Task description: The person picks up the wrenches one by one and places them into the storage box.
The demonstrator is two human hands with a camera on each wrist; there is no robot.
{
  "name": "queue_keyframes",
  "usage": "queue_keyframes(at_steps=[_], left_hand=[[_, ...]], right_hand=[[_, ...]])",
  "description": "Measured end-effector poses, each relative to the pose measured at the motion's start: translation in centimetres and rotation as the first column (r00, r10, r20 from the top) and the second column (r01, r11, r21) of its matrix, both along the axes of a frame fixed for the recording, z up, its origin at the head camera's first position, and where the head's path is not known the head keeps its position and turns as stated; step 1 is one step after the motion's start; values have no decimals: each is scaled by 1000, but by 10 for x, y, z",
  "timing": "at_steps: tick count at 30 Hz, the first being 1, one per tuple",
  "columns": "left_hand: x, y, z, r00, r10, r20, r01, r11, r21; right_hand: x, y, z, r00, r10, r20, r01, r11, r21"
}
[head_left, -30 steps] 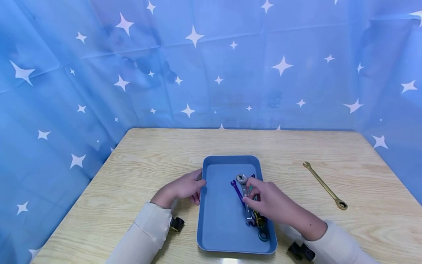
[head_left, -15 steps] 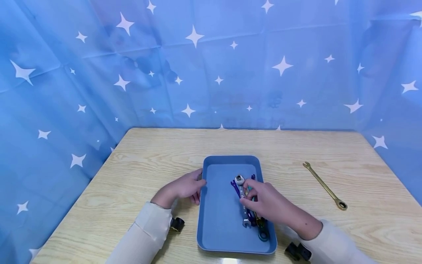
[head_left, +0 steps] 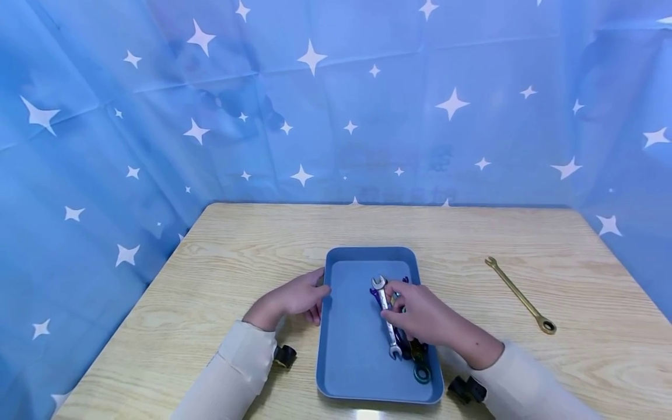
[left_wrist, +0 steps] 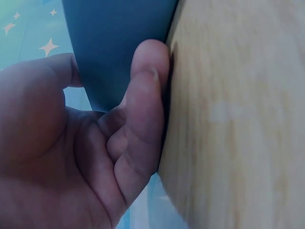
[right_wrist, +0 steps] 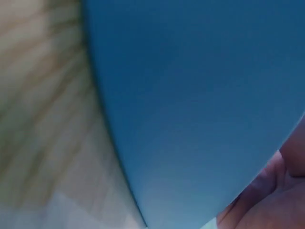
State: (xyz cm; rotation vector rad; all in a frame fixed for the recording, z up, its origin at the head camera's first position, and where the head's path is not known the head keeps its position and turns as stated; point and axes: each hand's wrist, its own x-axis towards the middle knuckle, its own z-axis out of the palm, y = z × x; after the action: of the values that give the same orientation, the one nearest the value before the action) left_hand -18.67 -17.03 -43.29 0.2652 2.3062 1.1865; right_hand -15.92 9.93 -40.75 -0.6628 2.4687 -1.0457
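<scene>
In the head view my right hand [head_left: 417,312] pinches a silver open-ended wrench [head_left: 388,324] between thumb and fingers, over the right half of a blue tray [head_left: 336,373]. Beneath and beside it lie several coloured wrenches, among them a purple wrench [head_left: 374,293] and a dark green ring end [head_left: 422,373]; the hand partly covers them. My left hand [head_left: 294,297] grips the tray's left side, thumb over the rim. In the left wrist view the curled fingers [left_wrist: 143,114] lie against the tray's outer wall. The right wrist view shows mostly the tray wall [right_wrist: 190,95].
A gold combination wrench [head_left: 520,296] lies on the wooden table [head_left: 252,233], right of the tray. A blue curtain with white stars [head_left: 336,116] hangs behind the table and at its sides. Dark wrist mounts [head_left: 285,356] sit by both sleeves.
The silver wrench has shifted slightly left within the tray, and its far end now shows a forked opening. My right hand has moved a little left with it. The left hand keeps its hold.
</scene>
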Motion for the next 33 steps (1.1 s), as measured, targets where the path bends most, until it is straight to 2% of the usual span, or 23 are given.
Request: queue_keyframes(at_steps=[8,19,26,33], left_hand=[[0,-1,2,1000,7,3,-7,1000,-6],[-1,-1,2,1000,7,-1,-7,1000,-1],[0,-1,1,1000,6,1,-6,1000,-9],[0,-1,0,1000,8,4,-8,1000,4]], right_hand=[[-3,-6,-3,1000,2,15,-2,1000,18],[-10,-15,-4,998,51,43,-52,998,26],[-12,-17,-8,997,44,58,-50,995,89],[-11,-17,-10,999,15,53,-20,994,111]])
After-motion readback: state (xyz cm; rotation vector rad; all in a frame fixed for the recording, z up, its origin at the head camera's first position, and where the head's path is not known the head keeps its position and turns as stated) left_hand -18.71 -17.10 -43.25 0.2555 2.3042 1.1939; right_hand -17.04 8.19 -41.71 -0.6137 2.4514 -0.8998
